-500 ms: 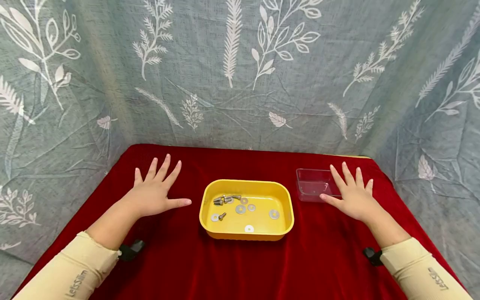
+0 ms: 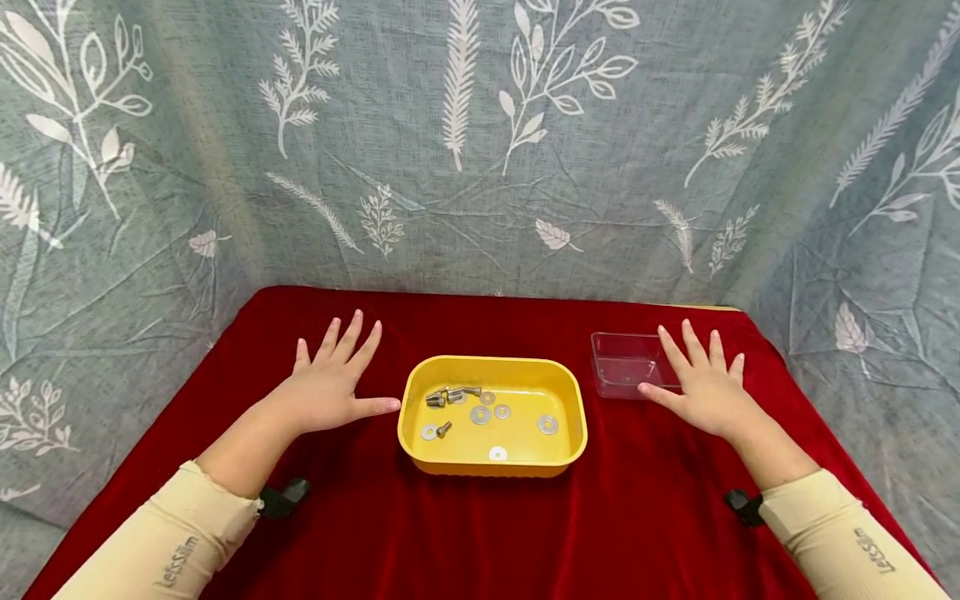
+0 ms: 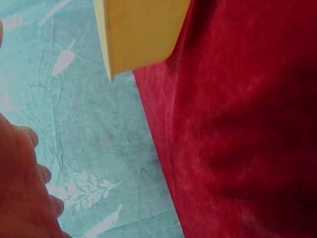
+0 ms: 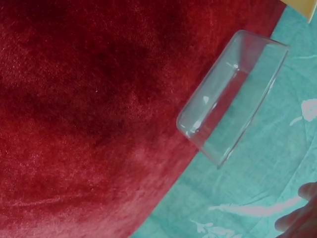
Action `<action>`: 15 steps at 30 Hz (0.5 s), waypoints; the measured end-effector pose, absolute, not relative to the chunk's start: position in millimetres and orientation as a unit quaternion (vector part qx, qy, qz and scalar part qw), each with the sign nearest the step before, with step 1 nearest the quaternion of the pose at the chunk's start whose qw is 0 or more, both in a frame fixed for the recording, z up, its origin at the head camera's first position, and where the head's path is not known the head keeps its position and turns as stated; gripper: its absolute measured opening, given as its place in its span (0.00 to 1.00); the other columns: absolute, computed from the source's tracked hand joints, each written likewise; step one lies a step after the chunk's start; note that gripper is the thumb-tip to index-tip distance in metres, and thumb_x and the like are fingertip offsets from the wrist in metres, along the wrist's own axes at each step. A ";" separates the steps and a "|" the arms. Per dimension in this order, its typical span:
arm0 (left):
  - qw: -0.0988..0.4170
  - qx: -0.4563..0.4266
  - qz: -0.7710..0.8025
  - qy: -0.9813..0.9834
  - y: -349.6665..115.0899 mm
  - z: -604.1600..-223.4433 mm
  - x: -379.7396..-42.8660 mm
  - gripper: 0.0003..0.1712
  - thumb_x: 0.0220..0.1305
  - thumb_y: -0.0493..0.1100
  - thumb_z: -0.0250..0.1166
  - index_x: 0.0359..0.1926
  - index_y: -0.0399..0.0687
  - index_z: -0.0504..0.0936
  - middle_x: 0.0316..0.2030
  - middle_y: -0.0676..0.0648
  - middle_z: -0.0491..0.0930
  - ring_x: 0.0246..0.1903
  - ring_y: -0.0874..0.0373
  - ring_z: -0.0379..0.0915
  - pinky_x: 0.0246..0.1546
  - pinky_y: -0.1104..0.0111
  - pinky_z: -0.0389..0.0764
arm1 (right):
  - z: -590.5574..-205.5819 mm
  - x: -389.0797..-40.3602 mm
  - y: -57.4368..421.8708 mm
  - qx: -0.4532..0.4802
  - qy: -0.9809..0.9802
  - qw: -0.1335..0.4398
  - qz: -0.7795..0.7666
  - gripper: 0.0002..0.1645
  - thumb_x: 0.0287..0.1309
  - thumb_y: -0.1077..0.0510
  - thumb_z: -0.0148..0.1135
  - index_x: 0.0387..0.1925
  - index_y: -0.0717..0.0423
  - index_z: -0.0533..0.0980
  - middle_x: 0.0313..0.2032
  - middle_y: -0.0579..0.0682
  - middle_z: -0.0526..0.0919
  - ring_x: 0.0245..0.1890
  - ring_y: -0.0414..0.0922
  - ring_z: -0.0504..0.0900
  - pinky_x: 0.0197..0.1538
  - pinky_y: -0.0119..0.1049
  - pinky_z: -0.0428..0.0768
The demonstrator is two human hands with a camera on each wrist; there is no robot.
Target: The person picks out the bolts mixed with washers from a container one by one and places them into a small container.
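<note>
In the head view a yellow tray (image 2: 525,467) sits mid-table, holding several flat washers (image 2: 547,424) and a few metal bolts (image 2: 444,429). My left hand (image 2: 326,396) is spread wide to the tray's left, its thumb tip right at the rim in this view, and it holds nothing. On the other side my right hand (image 2: 708,392), also spread and holding nothing, overlaps the right end of a clear plastic box (image 2: 626,387). The right wrist view shows this clear box (image 4: 213,114) whole, with my fingertips (image 4: 292,218) at the lower right corner.
A red velvet cloth (image 2: 480,542) covers the table. Grey-green curtains (image 2: 420,208) with white leaf prints rise behind it and along both sides. Black straps (image 2: 285,498) sit on both wrists, by the beige sleeves (image 2: 157,542).
My left hand has moved right, closer to the yellow tray, fingers still spread. The right hand has stayed almost where it was. Tray, hardware and clear box stand as before.
</note>
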State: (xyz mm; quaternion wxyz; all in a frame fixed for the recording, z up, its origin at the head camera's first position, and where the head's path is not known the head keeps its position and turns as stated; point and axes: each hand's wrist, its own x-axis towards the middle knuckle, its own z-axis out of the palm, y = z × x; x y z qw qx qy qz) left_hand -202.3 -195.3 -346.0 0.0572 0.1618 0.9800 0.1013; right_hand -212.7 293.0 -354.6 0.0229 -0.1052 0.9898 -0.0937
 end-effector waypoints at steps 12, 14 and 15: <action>0.072 0.187 0.100 0.975 -173.6 -368.2 -201.2 0.66 0.42 0.82 0.49 0.71 0.55 0.31 0.70 0.43 0.25 0.68 0.39 0.21 0.56 0.35 0.27 | -358.3 -212.8 289.6 -0.105 0.989 0.030 -0.102 0.59 0.51 0.23 0.45 0.71 0.45 0.32 0.69 0.63 0.29 0.64 0.70 0.23 0.52 0.73 0.24; 0.073 0.193 0.098 0.974 -169.3 -372.0 -201.0 0.66 0.42 0.81 0.51 0.71 0.55 0.31 0.70 0.43 0.25 0.68 0.40 0.20 0.57 0.35 0.28 | -358.3 -212.5 289.2 -0.105 0.989 0.030 -0.101 0.59 0.51 0.24 0.45 0.71 0.45 0.31 0.69 0.63 0.29 0.64 0.70 0.23 0.52 0.73 0.25; 0.073 0.196 0.096 0.973 -167.1 -373.8 -201.0 0.66 0.43 0.81 0.52 0.71 0.54 0.31 0.71 0.43 0.25 0.68 0.41 0.20 0.57 0.35 0.28 | -358.3 -212.3 289.3 -0.104 0.989 0.030 -0.102 0.59 0.51 0.24 0.45 0.71 0.45 0.31 0.69 0.63 0.29 0.64 0.70 0.23 0.52 0.73 0.25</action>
